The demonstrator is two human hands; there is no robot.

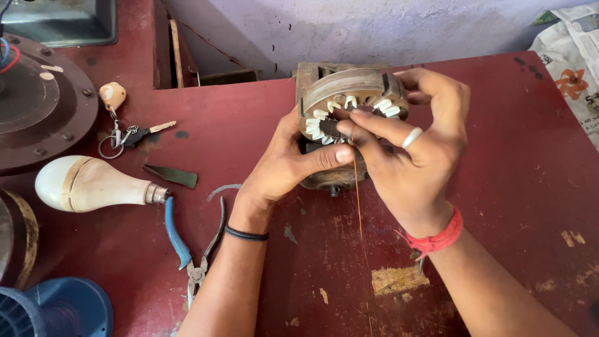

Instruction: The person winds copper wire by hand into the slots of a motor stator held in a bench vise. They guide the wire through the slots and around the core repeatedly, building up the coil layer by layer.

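A round motor stator (348, 87) with white slot liners stands on a red worktable (524, 162). My left hand (284, 165) grips its lower left side, thumb pressed across the front. My right hand (415, 146), with a ring and a red wrist thread, wraps the right side, its fingers pinching at the slots in the middle. A thin copper wire (359, 212) runs from my fingers down toward the near table edge.
Blue-handled pliers (187, 246) lie left of my left forearm. A light bulb (93, 184), a dark flat strip (171, 176) and keys on a ring (128, 134) lie further left. A round metal housing (37, 106) sits far left, newspaper (574, 68) at the far right.
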